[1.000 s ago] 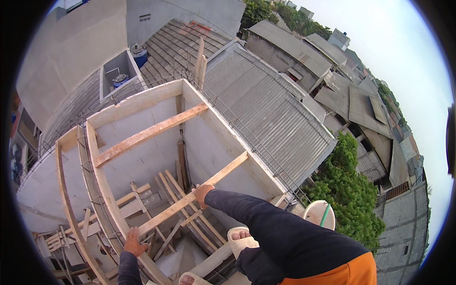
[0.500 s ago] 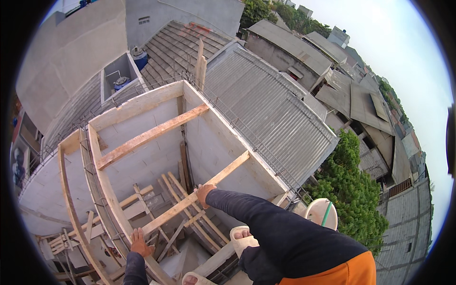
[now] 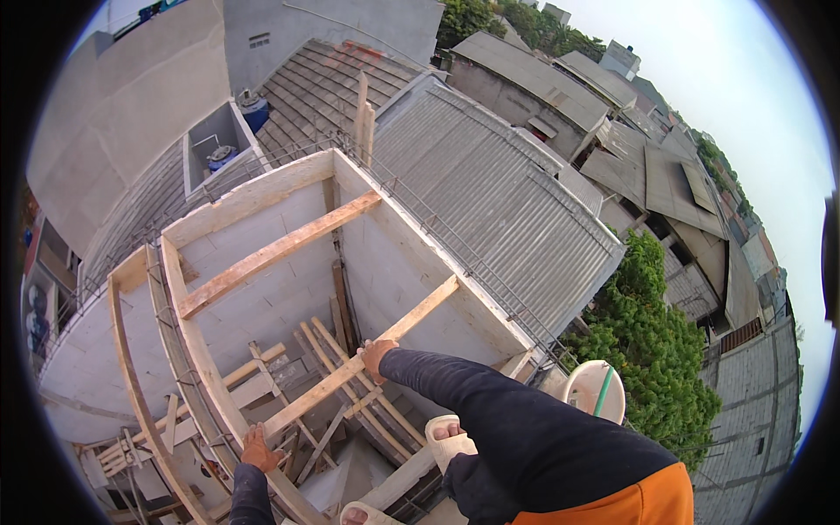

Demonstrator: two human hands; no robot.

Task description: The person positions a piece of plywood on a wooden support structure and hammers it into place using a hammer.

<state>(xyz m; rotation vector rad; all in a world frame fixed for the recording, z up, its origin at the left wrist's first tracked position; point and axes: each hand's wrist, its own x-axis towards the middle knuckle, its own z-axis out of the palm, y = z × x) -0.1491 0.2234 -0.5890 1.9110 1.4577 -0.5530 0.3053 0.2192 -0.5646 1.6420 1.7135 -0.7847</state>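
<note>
My right hand (image 3: pixel 376 360) is wrapped around a wooden beam (image 3: pixel 423 311) that spans the top of a walled opening. At that beam's near left end, my left hand (image 3: pixel 261 450) lies with its fingers spread, resting on the wood where the beam meets a long side board (image 3: pixel 208 367). Another crossbeam (image 3: pixel 280 254) runs roughly parallel farther away, between the same side board and the right-hand form board (image 3: pixel 402 227). My left palm's contact surface is hidden.
My feet in pale sandals (image 3: pixel 451 442) stand near the opening. Far below inside it lie several bamboo poles and boards (image 3: pixel 385 411). Steel rebar (image 3: pixel 472 262) lines the wall top. A white bucket (image 3: pixel 581 385) with a green handle stands right, near a corrugated roof (image 3: pixel 490 184).
Both hands keep their places on the beam. The view has shifted very slightly; nothing else has visibly moved.
</note>
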